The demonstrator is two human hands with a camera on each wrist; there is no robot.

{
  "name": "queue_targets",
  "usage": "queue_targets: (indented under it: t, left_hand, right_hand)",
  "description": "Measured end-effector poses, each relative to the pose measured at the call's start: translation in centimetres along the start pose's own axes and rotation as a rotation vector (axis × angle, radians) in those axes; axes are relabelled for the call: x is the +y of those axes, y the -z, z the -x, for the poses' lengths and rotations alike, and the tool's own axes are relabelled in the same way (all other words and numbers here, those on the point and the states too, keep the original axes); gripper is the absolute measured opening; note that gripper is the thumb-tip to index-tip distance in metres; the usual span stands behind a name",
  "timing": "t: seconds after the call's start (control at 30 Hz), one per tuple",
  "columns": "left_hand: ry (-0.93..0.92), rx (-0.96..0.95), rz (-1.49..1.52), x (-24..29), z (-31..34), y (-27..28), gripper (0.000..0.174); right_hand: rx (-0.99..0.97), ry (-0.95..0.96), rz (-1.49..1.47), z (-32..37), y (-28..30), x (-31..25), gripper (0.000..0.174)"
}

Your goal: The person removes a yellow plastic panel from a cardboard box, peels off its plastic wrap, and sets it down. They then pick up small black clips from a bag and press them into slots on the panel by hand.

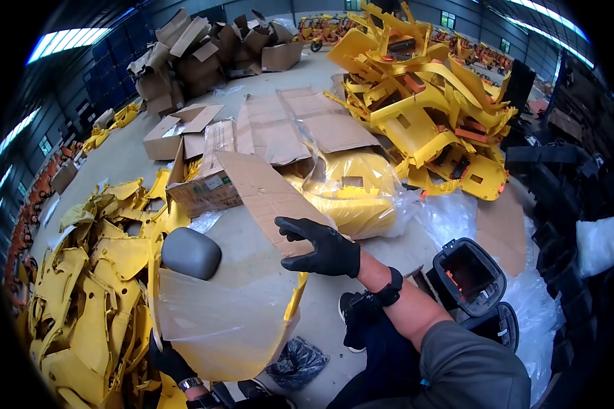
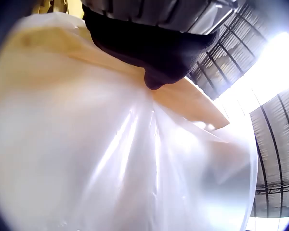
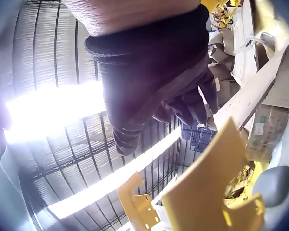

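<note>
Heaped yellow panels [image 1: 95, 300] crowd the left hand [image 1: 170, 360], which grips the left edge of one film-covered yellow panel [image 1: 218, 324]; one rounded grey cover [image 1: 191, 253] sits past its far rim. Floor [image 1: 324, 317] opens off its right edge, where the right hand [image 1: 325, 250] hovers unladen, fingers apart. Two black housings [image 1: 488, 300] stand farther right.

hands, left [image 1: 170, 361]: fingers partly hidden | film-covered panel [image 2: 77, 110]: blurred, cut off | scooters [image 1: 324, 28]: too small

Yel panel [image 1: 222, 361], film [image 1: 218, 307] prob. whitish, blk gloves [image 1: 326, 250]
</note>
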State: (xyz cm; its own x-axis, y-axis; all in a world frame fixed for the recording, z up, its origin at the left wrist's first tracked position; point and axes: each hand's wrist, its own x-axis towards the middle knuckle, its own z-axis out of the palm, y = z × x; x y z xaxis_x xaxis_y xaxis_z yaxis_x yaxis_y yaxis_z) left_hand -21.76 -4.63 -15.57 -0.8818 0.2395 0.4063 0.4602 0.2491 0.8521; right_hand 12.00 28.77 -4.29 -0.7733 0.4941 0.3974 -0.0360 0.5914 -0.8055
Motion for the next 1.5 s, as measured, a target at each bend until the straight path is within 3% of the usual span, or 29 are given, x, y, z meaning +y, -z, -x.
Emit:
queue_targets:
  t: [0.17,0.23,0.27,0.3,0.33,0.37,0.4,0.43,0.47,0.5,0.57,0.6,0.63,0.67,0.77,0.9,0.97,1.07,1.1,1.13,1.17,1.2,1.23,1.27,1.3,1.33,1.37,1.43,1.5]
  left_hand:
    - [0.183,0.186,0.276,-0.8,-0.6,1.2,0.036]
    - [0.171,0.21,0.238,-1.4,-0.9,0.7,0.035]
    - [0.102,0.218,0.189,-3.6,-0.9,0.4,0.034]
    - [0.033,0.229,0.139,-5.8,-0.9,0.1,0.033]
    - [0.03,0.242,0.145,-10.0,-1.1,-0.1,0.033]
    - [0.02,0.256,0.156,-11.8,-1.9,0.1,0.034]
    - [-0.033,0.276,0.197,-6.7,-0.6,-0.6,0.036]
    - [0.029,0.214,0.126,-3.4,0.8,-0.8,0.037]
    - [0.093,0.154,0.055,-0.8,2.2,-0.8,0.038]
    - [0.161,0.096,-0.017,0.3,3.1,-0.3,0.04]
    - [0.081,0.098,-0.184,-2.5,4.5,-1.6,0.037]
    - [0.044,-0.008,-0.23,-1.8,5.6,-2.0,0.036]
    - [0.076,-0.163,-0.224,-4.7,6.1,-2.3,0.039]
    - [0.141,-0.204,-0.346,-5.4,6.6,-2.6,0.043]
    - [0.314,-0.356,-0.543,-3.4,7.3,-2.7,0.05]
    - [0.555,-0.462,-0.486,-1.1,7.0,-2.7,0.056]
    - [0.444,-0.413,-0.531,-3.6,6.3,-3.1,0.057]
    - [0.339,-0.373,-0.49,-6.6,4.7,-3.1,0.058]
    - [0.312,-0.365,-0.464,-7.0,4.4,-3.2,0.059]
    - [0.379,-0.307,-0.44,-5.3,4.1,-2.8,0.056]
    - [0.312,-0.325,-0.44,-4.3,3.5,-2.3,0.052]
    - [0.339,-0.323,-0.361,-7.2,2.4,-2.0,0.046]
    - [0.195,-0.246,-0.176,-2.4,3.3,-1.4,0.043]
    - [0.301,-0.392,-0.25,-2.1,2.2,-0.2,0.04]
    - [0.508,-0.43,-0.115,-0.6,1.7,0.6,0.042]
    - [0.514,-0.542,-0.16,-1.8,0.3,2.5,0.048]
    - [0.445,-0.74,-0.701,-3.5,-1.3,3.9,0.087]
    - [0.25,-0.565,-0.898,6.3,1.8,4.2,0.056]
    - [0.166,-0.506,-0.603,1.4,1.6,4.0,0.053]
  right_hand:
    - [-0.057,-0.106,-0.326,-0.6,-3.4,1.3,0.11]
    - [-0.251,-0.104,-0.279,0.0,-7.8,-0.3,0.114]
    - [-0.348,0.024,-0.31,0.2,-10.7,0.7,0.107]
    - [-0.38,0.065,-0.328,0.9,-13.2,0.8,0.089]
    - [-0.504,-0.087,-0.375,1.1,-14.0,-0.9,0.071]
    - [-0.438,-0.03,-0.262,1.8,-15.4,-0.7,0.054]
    - [-0.443,0.138,0.008,1.6,-16.8,1.5,0.047]
    - [-0.442,0.3,0.277,1.3,-18.0,3.6,0.042]
    - [-0.295,0.19,0.076,1.3,-17.8,3.8,0.035]
    - [-0.288,-0.104,-0.094,1.0,-17.0,3.2,0.034]
    - [-0.312,-0.159,-0.051,0.6,-15.8,4.4,0.033]
    - [-0.257,-0.219,-0.035,0.8,-16.1,5.8,0.033]
    - [-0.202,-0.278,-0.019,1.1,-16.7,7.6,0.033]
    - [-0.212,-0.289,-0.009,1.1,-17.3,9.7,0.034]
    - [-0.244,-0.084,0.21,1.3,-17.8,12.6,0.034]
    - [-0.144,-0.164,0.052,1.2,-16.7,10.6,0.04]
    - [-0.111,-0.221,-0.18,1.0,-16.0,9.4,0.047]
    - [-0.104,-0.256,-0.257,1.6,-14.8,5.7,0.063]
    - [-0.176,-0.23,-0.285,1.8,-13.9,4.3,0.085]
    - [-0.171,-0.148,-0.254,2.0,-13.7,3.7,0.089]
    - [-0.156,-0.067,-0.219,2.1,-13.7,3.3,0.093]
    - [-0.162,-0.073,-0.111,2.1,-13.8,3.2,0.096]
    - [-0.151,-0.093,0.004,2.0,-13.5,3.1,0.098]
    - [-0.188,-0.13,-0.01,1.7,-12.3,2.0,0.097]
    - [-0.233,-0.157,-0.032,1.4,-11.4,0.5,0.097]
    - [-0.208,-0.188,-0.048,1.1,-11.0,-0.3,0.097]
    - [-0.197,-0.212,-0.074,1.0,-10.9,-1.2,0.097]
    - [-0.179,-0.242,-0.101,0.7,-10.2,-2.3,0.096]
    - [-0.216,-0.301,-0.134,0.1,-10.6,-2.6,0.096]
